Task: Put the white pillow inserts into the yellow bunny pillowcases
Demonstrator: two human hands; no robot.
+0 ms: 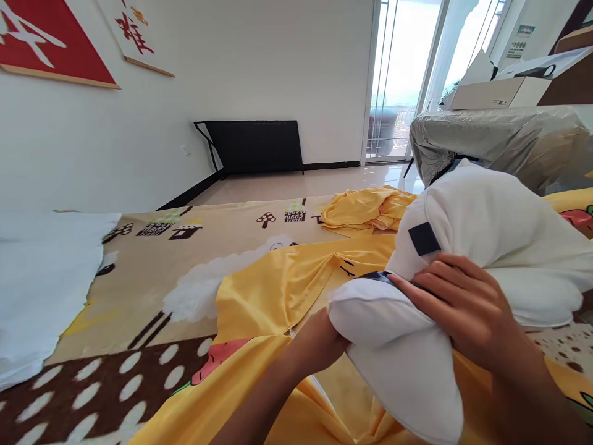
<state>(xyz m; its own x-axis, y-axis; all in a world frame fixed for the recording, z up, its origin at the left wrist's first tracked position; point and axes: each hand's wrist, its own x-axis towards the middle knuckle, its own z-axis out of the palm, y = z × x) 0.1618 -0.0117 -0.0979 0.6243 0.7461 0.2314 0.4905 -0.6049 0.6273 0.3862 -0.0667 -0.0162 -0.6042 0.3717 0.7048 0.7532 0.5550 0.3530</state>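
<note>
A plump white pillow [500,222] with a dark square label is bunched up at the right. One corner of it [403,346] folds down toward me, with a dark strip along the fold. My left hand [322,343] grips the left edge of this corner, its fingertips hidden behind the white cloth. From the right, my right hand [467,309] is closed over the pillow just below the label, thumb side hidden. Under both hands spreads a yellow pillowcase [259,296] with a red fruit print, its opening showing a zipper edge beside my left wrist.
A patterned blanket [222,228] covers the bed. Crumpled yellow fabric [370,207] lies beyond the pillowcase, and white cloth [50,284] at the left. Behind stand a black folded frame [254,145], a plastic-covered piece of furniture [491,139] with boxes, and a glass door [403,74].
</note>
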